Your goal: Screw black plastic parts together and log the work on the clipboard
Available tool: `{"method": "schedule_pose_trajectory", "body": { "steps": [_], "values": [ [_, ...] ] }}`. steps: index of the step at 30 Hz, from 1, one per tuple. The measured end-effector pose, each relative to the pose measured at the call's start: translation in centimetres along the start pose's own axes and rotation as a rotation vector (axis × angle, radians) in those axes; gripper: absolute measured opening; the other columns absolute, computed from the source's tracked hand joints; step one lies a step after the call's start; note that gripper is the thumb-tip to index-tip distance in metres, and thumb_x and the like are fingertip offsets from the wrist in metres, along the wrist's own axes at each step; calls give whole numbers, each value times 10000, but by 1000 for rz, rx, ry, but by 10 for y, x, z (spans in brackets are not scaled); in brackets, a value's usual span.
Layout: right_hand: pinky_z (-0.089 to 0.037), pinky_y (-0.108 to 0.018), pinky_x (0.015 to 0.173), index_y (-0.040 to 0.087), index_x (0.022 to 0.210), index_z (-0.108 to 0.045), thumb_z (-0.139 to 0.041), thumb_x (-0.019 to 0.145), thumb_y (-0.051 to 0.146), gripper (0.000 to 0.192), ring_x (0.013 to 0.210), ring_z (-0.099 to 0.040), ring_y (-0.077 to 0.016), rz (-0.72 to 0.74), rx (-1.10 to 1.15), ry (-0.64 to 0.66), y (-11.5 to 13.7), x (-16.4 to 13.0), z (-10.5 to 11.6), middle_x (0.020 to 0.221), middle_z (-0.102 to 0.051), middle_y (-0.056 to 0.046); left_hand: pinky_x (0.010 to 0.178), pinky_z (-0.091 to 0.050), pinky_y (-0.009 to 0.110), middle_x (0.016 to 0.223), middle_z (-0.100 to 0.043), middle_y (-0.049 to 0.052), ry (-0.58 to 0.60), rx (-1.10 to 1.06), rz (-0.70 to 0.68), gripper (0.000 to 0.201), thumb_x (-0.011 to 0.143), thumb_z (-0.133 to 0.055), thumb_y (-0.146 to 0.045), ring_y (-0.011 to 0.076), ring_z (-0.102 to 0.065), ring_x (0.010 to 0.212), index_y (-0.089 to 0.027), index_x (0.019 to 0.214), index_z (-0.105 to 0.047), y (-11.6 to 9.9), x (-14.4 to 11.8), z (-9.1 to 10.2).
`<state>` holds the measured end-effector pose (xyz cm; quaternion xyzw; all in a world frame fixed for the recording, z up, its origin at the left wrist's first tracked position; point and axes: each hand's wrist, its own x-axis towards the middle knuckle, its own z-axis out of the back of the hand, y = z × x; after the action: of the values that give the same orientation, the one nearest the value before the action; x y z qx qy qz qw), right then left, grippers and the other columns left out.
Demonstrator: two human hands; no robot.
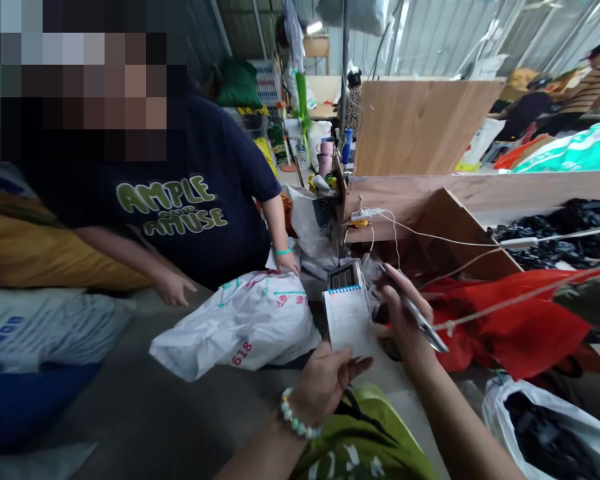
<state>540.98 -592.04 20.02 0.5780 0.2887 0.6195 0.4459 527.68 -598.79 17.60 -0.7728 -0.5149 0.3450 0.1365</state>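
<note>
In my left hand (330, 377), which wears a beaded bracelet (297, 417), is a small spiral notepad (349, 320). Its blue coil is at the top, and my thumb lies over the lower edge of the page. My right hand (405, 310) is closed around a pen (425, 327), just right of the notepad; the pen's silver end slants down to the right. Right behind the notepad's coil a device with a dark panel (344, 275) shows in part. Across from me a white woven sack (260, 327) with red print sits by a co-worker's hand (286, 260).
A co-worker in a dark printed shirt (180, 213) stands at left beside stacked sacks (45, 327). On the right are a wooden bin (460, 227) with trailing white cords, red cloth (510, 320) and a white bag (500, 400) holding black plastic. Other people sit or stand farther back.
</note>
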Motion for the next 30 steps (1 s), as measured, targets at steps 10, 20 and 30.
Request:
{"method": "schedule_pose_trajectory", "body": {
  "steps": [10, 20, 30],
  "values": [
    [-511, -224, 664, 234, 976, -578, -569, 783, 83, 245, 745, -601, -121, 157, 26, 176, 1, -57, 5, 805, -616, -14, 775, -478, 250, 819, -686, 53, 10, -132, -113, 92, 688, -638, -197, 188, -599, 884, -166, 746, -702, 14, 4, -20],
    [-416, -250, 582, 200, 838, -562, -545, 773, 102, 120, 621, -518, -116, 265, -75, 221, -3, -49, 15, 674, -542, 2, 690, -483, 244, 674, -640, 34, -54, -26, -118, 66, 641, -632, -195, 160, -570, 694, -208, 657, -695, 18, 2, -36],
    [-437, -259, 617, 197, 816, -557, -526, 784, 103, 104, 648, -538, -125, 230, -55, 242, -10, -48, 17, 672, -559, -3, 898, -450, 310, 884, -684, 58, -40, -23, -106, 89, 662, -630, -205, 224, -584, 972, -214, 731, -685, 24, 5, -37]
  ]
}}
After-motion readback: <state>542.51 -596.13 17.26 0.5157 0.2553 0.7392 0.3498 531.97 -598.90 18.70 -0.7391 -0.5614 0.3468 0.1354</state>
